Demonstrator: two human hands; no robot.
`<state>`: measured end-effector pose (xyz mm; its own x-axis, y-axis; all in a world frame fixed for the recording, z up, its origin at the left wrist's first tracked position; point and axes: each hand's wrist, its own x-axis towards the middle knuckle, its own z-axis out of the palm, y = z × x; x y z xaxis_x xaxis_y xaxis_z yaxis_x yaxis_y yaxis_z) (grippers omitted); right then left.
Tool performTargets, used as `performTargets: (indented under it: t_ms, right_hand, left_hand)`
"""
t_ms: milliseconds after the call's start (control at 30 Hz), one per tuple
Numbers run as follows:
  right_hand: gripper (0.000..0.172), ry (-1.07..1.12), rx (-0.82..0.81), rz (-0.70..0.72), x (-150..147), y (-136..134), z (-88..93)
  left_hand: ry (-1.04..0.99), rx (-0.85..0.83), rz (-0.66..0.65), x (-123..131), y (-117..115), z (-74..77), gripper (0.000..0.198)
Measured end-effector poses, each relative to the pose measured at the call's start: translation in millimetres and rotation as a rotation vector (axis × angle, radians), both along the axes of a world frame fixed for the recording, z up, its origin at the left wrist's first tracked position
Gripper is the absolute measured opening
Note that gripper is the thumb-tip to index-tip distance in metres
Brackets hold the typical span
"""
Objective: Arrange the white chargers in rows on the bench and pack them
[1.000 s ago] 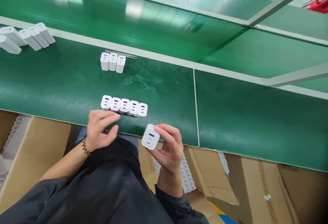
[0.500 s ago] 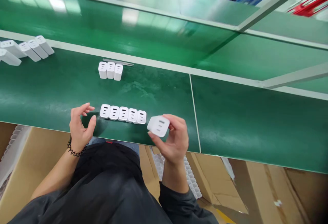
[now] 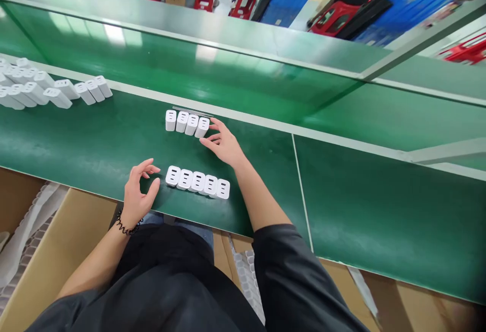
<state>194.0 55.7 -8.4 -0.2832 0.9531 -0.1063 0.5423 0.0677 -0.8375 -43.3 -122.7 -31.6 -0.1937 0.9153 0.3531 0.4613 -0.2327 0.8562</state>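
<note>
My right hand point(image 3: 224, 144) reaches to the back row, its thumb and fingers around the rightmost white charger point(image 3: 202, 127). This charger leans slightly beside several others point(image 3: 182, 121), their port ends facing up. Nearer to me, a front row of several white chargers point(image 3: 198, 182) stands side by side, slots upward. Just left of that front row, my left hand point(image 3: 140, 190) is held open, thumb and fingers curved apart with nothing between them.
Many more white chargers point(image 3: 56, 97) stand or lean at the far left of the green table point(image 3: 125, 144). Thin metal strips point(image 3: 193, 111) lie behind the back row. A raised rail point(image 3: 250, 118) runs along the table's rear. Cardboard boxes point(image 3: 72, 241) stand below the front edge.
My right hand has carried a charger from beside the front row to the right end of the back row. My left hand stays open by the front row. The view has shifted.
</note>
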Motion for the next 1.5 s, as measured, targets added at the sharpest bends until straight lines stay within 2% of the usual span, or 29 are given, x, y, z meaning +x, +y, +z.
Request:
performTargets:
  t_ms: [100,233,300,367,433,633,900,1033,1267,1500]
  right_hand:
    - [0.078,-0.056,-0.036,0.108,26.4,-17.4,15.0]
    - [0.063,-0.087,-0.16,0.437,71.4,-41.1,39.2]
    - [0.068,-0.023,-0.164,0.595,84.1,-51.9,45.6]
    - [0.078,0.0,-0.125,0.666,87.2,-61.1,48.1]
    - [0.083,-0.051,-0.08,0.67,83.2,-68.0,48.8]
    - [0.078,-0.197,0.041,0.666,67.4,-77.4,47.9]
    - [0.076,-0.129,0.267,0.707,53.1,-84.6,40.8]
    - [0.065,-0.126,0.362,0.703,44.8,-88.8,37.5]
    - [0.048,-0.159,0.419,0.711,40.2,-91.0,37.7]
    - [0.045,-0.189,0.475,0.715,38.7,-93.6,36.9]
  left_hand:
    - [-0.001,-0.005,-0.035,-1.2,0.6,0.9,0.049]
    - [0.054,-0.023,-0.124,-1.0,2.6,6.9,0.057]
    - [0.091,-0.03,-0.171,-0.7,3.6,10.3,0.064]
    - [0.114,-0.04,-0.201,-0.7,4.2,12.7,0.069]
    - [0.121,-0.053,-0.211,-0.5,4.6,13.8,0.071]
    - [0.164,-0.091,-0.221,1.6,5.8,16.1,0.072]
    - [0.183,-0.097,-0.251,5.5,7.4,22.6,0.067]
    - [0.183,-0.089,-0.255,6.5,8.1,24.7,0.064]
    - [0.151,-0.091,-0.271,7.2,9.0,26.5,0.06]
    - [0.114,-0.085,-0.278,6.5,8.7,24.9,0.059]
